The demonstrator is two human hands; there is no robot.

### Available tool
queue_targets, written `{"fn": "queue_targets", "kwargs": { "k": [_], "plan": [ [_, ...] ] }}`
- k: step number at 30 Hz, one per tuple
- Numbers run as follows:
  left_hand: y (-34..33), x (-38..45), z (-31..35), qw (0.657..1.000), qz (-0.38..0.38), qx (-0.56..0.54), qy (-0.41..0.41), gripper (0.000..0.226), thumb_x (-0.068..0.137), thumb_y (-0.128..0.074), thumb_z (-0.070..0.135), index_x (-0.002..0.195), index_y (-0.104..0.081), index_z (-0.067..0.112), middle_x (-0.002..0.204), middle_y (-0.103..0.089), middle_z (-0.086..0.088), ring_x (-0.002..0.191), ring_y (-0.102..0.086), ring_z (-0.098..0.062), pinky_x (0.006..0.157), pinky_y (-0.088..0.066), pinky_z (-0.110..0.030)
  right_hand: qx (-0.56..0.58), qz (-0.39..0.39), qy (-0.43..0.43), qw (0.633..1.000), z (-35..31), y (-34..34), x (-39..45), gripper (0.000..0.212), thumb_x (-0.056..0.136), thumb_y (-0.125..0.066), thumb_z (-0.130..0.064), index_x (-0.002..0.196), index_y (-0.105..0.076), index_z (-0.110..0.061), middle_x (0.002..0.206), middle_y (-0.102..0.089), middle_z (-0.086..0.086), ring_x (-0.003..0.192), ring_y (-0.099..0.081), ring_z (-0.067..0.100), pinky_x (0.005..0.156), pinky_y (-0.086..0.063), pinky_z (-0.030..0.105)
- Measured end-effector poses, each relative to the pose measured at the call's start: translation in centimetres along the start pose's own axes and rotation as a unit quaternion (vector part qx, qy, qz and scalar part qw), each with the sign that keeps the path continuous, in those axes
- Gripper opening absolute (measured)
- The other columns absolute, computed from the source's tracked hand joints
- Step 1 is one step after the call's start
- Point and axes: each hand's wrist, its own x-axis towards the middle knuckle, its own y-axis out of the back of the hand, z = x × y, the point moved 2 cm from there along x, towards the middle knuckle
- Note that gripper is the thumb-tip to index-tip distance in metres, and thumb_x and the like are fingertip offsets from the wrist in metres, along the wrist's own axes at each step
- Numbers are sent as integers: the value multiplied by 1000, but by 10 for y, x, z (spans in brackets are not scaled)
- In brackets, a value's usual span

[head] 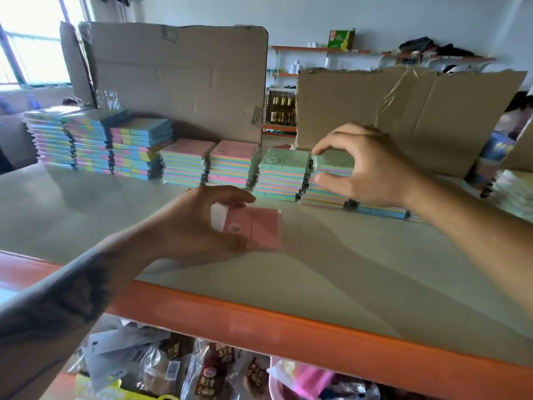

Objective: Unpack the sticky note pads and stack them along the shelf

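Note:
My left hand holds a pink-topped sticky note pad just above the grey shelf board, in front of the row of stacks. My right hand pinches the top green pad of the rightmost stack, thumb on its front edge and fingers on its back. To the left stand a green-topped stack and two pink-topped stacks. Further left are taller stacks of blue, pink and yellow pads. A flat blue pad lies under my right wrist.
Two torn cardboard box flaps stand behind the stacks. The shelf has an orange front rail. Bagged snacks fill the shelf below. More pads sit at the far right edge.

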Motion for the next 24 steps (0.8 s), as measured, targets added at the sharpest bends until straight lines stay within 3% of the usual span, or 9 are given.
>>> {"fn": "queue_targets", "kwargs": {
  "k": [5, 9, 15, 19, 22, 24],
  "plan": [
    [10, 0, 9, 997, 54, -43, -33, 67, 49, -83, 63, 111, -64, 44, 107, -69, 23, 105, -65, -1, 102, -49, -33, 46, -129, 88, 987, -60, -10, -31, 55, 72, -72, -67, 117, -63, -37, 115, -62, -17, 111, -54, 7, 98, -41, 28],
    [18, -2, 16, 995, 42, -57, -73, 74, 51, -87, 59, 115, -64, 33, 108, -70, 18, 107, -66, -5, 100, -51, -42, 60, -145, 88, 984, -76, -20, -34, 52, 74, -84, -56, 116, -61, -35, 112, -63, -18, 105, -56, 7, 98, -44, 31],
    [36, -7, 3, 992, 21, -72, -100, 72, 50, -92, 55, 112, -60, 37, 108, -70, 17, 110, -66, -5, 101, -50, -46, 93, -109, 58, 988, -96, -30, -26, 44, 74, -86, -47, 111, -65, -33, 103, -67, -18, 100, -61, 5, 92, -46, 28],
    [54, -14, -12, 995, -2, -41, -93, 78, 55, -95, 52, 121, -54, 43, 112, -68, 22, 115, -61, 0, 99, -47, -34, 113, -102, 52, 987, -114, -41, -14, 46, 71, -86, -44, 111, -66, -33, 103, -68, -18, 103, -61, 5, 94, -46, 28],
    [77, -20, -39, 998, -37, 19, -48, 100, 51, -79, 80, 137, -37, 55, 129, -56, 26, 120, -52, 2, 95, -42, -28, 81, -88, 49, 992, -122, -45, 6, 50, 70, -83, -49, 115, -65, -37, 108, -66, -21, 107, -56, 7, 98, -41, 23],
    [91, -22, -61, 998, -50, 40, 10, 104, 47, -62, 97, 139, -27, 62, 142, -49, 20, 130, -46, -5, 101, -41, -32, 75, -66, 35, 994, -120, -43, 23, 49, 72, -84, -47, 117, -65, -40, 114, -65, -22, 112, -53, 9, 101, -39, 21]
  ]
}}
